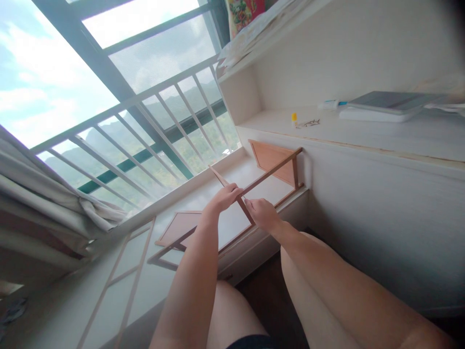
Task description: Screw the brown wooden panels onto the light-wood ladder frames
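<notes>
A brown wooden frame (271, 172) with slim bars and thin panels lies on its side on the white ledge. My left hand (229, 195) is closed round it where a crossbar meets the long bar. Just right of that joint, my right hand (263, 213) is closed in a pinch. A thin, pale tip pokes from its fingers toward the joint; its kind is too small to tell. One wooden panel (274, 162) stands at the frame's far end, and another panel (178, 228) is behind my left forearm.
A ladder-like wooden frame (123, 276) lies on the ledge at left. The white shelf (348, 133) at right bears a small yellow-capped bottle (294, 119), several small screws (310, 123) and a flat grey device (390, 102). Behind are a railing (131, 102), windows and a curtain (47, 189).
</notes>
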